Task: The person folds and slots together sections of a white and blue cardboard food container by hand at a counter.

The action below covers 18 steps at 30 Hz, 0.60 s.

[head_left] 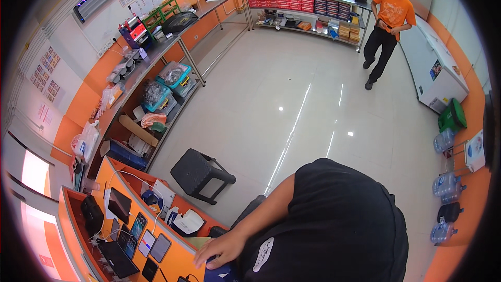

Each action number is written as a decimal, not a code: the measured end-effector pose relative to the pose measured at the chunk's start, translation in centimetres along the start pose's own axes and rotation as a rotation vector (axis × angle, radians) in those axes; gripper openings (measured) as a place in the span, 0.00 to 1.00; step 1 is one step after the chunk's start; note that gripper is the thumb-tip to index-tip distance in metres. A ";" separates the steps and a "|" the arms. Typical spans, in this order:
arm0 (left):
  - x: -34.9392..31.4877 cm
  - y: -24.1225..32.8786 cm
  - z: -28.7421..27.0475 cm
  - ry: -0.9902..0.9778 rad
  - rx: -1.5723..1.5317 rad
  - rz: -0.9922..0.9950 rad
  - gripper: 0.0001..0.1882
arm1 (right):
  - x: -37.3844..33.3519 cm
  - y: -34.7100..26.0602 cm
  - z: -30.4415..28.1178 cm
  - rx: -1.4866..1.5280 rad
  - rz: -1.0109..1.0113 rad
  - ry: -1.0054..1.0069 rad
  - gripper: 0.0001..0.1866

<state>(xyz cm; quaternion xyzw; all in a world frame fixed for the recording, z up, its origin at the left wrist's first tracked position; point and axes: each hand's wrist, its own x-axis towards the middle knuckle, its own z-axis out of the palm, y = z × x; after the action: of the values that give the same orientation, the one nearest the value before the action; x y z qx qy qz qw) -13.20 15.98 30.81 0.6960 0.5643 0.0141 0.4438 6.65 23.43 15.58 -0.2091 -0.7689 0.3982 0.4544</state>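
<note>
My right arm, in a short black sleeve [334,214], reaches left to the orange desk [175,267]. My right hand [222,248] curls over a dark computer mouse [212,259], mostly covered by the fingers, on a blue pad [220,273]. Left of it lie a grey-screened phone [160,247], a phone with a lit white screen [146,243] and a black phone [150,269]. Another phone [138,225] and a tablet [120,204] stand propped farther back. A black laptop-like device [119,259] is at the desk's left. My left hand is out of view.
A black stool [201,175] stands beyond the desk. A person in orange [392,13] is at the far right, near a white chest freezer [433,62]. Steel shelving [180,49] runs along the left wall. Water bottles [448,185] line the right wall.
</note>
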 end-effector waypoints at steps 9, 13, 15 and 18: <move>1.4 -1.9 1.7 -0.064 -0.056 0.070 0.16 | 1.9 -4.2 -3.7 0.215 -0.255 -0.365 0.29; 2.3 -2.8 2.4 -0.089 -0.101 0.084 0.16 | 2.9 -6.7 -5.3 0.175 -0.298 -0.429 0.30; 2.9 -3.3 3.0 -0.103 -0.129 0.090 0.16 | 2.9 -6.9 -5.8 0.115 -0.274 -0.533 0.30; 4.0 -4.1 3.7 -0.130 -0.170 0.111 0.16 | 2.6 -6.8 -6.1 0.052 -0.198 -0.606 0.29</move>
<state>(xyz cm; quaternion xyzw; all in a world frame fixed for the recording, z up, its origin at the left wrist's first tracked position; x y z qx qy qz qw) -12.95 16.79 24.07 0.6854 0.4917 0.0411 0.5355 10.95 23.69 24.09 0.0069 -0.8754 0.4158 0.2466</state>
